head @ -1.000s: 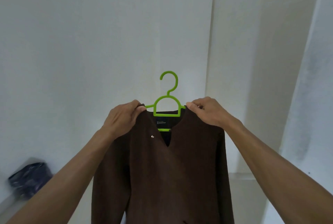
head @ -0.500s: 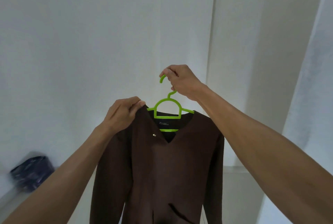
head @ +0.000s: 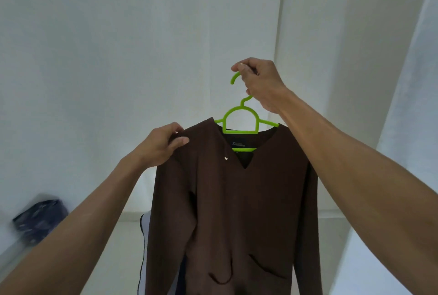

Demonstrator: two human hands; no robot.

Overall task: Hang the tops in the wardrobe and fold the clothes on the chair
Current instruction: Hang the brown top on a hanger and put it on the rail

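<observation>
step: hanging brown top | right hand fingers curled round green hanger hook above top | left hand fingers pinching top's shoulder | next: likely find wardrobe rail, not in view

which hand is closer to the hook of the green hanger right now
Right. The right hand grips the hook of the green hanger; the left hand is lower and to the left, pinching the shoulder of the brown top.

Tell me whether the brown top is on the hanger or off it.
On it. The brown top drapes from the green hanger, whose arms run into its neckline; the right hand grips the hook.
</observation>
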